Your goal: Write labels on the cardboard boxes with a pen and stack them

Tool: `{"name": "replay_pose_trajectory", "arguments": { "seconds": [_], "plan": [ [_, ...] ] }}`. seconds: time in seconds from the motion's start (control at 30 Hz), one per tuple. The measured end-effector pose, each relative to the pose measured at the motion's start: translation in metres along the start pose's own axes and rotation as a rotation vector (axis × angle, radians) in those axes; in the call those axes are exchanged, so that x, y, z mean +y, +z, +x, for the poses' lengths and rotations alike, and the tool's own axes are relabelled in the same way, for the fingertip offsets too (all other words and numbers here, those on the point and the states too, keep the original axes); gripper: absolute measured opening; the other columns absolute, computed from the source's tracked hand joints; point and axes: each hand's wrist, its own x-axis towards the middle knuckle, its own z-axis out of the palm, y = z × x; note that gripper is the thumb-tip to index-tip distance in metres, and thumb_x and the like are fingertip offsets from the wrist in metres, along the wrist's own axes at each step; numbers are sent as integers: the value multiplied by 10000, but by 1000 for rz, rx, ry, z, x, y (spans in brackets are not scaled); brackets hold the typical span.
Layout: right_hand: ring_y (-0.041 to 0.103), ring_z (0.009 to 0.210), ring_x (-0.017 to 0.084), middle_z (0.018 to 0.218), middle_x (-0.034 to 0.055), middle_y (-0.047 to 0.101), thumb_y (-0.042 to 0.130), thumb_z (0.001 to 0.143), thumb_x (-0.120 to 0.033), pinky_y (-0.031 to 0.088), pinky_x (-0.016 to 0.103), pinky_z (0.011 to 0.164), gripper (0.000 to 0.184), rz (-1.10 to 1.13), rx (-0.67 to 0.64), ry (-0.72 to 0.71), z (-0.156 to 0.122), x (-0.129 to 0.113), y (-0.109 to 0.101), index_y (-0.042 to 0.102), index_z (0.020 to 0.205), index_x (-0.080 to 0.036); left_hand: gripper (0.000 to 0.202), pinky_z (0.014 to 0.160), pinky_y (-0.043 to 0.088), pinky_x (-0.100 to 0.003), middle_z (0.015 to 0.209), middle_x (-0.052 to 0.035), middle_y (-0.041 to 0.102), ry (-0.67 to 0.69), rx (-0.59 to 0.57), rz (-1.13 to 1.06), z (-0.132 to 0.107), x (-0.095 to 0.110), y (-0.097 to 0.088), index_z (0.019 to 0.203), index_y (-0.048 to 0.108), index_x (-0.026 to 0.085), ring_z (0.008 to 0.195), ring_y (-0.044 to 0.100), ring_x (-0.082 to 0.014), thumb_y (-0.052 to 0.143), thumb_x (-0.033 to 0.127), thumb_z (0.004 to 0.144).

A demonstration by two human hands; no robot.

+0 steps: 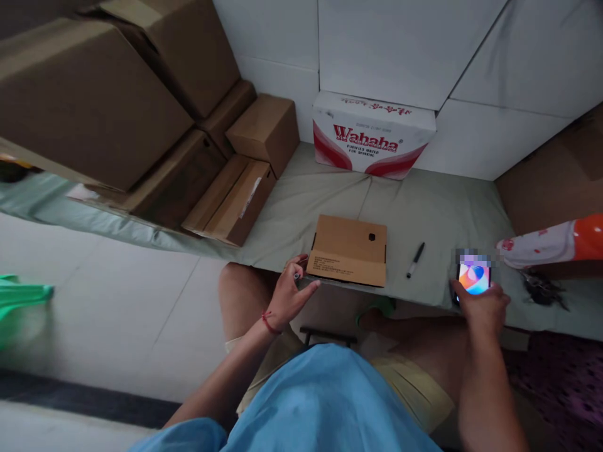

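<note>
My left hand (291, 292) is at the near left corner of a flat brown cardboard box (351, 248), its thumb stretched out along the near edge. A small dark, round-ended thing (296, 276) shows among its curled fingers; I cannot make out its kind. The box lies flat with printed text along its near side and a small black mark. Right of the box lies a black pen (416, 259) with a pale end. My right hand (485, 307) is closed round a smartphone (475, 277) with its screen lit, at the cloth's near edge.
Brown cartons (226, 201) are stacked at the left. A white and red water carton (374, 135) stands against the wall. At the right are keys (544, 290), an orange and white package (556, 242) and a big brown carton (556, 169). A green cloth (292, 207) covers the surface.
</note>
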Motion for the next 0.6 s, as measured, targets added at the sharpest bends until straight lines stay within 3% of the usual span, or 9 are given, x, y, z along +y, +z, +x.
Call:
{"name": "replay_pose_trajectory", "arguments": {
  "seconds": [0.17,0.3,0.33,0.4,0.47,0.53,0.6],
  "plan": [
    [494,1383,528,1436,329,552,701,779,-646,467,700,1075,815,-75,3,-157,-2,-10,-3,620,1372,-94,349,1020,488,-445,1398,-180,672,22,-4,140,20,16,12,836,359,261,1299,640,-307,696,350,842],
    [452,1474,448,1528,300,520,606,893,-534,392,684,1194,696,110,71,-451,-23,-24,-3,608,1427,-87,351,886,484,-374,1203,-116,740,-97,-31,138,24,13,9,819,369,256,1090,675,-264,691,396,826],
    [462,1488,410,1546,281,519,576,923,-517,385,656,1223,686,198,29,-563,-35,-30,0,584,1463,-95,344,855,482,-359,1130,-97,745,-118,-41,121,23,12,8,809,370,255,1033,672,-250,681,401,828],
    [462,1528,337,1619,221,488,549,972,-514,400,602,1249,695,346,-178,-814,-63,-44,9,493,1567,-160,319,814,481,-340,1055,-72,742,-137,-63,63,21,11,8,790,361,254,947,657,-222,653,378,827],
    [374,1610,310,1728,190,367,620,969,-530,399,592,1265,848,406,-403,-1021,-93,-59,19,297,1691,-223,301,793,491,-332,1042,-67,745,-144,-83,-6,17,13,9,781,344,254,918,650,-211,630,340,820],
    [256,1670,329,1789,211,216,686,952,-512,375,625,1272,1009,436,-388,-1101,-116,-72,28,119,1738,-232,296,787,509,-336,1019,-68,752,-152,-88,-54,14,18,10,772,333,257,933,661,-219,619,319,823],
    [208,1682,364,1798,236,141,705,956,-483,371,674,1250,1030,426,-245,-1129,-128,-81,32,84,1738,-232,304,785,527,-345,987,-68,756,-158,-71,-68,11,24,10,762,335,259,956,675,-232,621,329,840]
  ]
}}
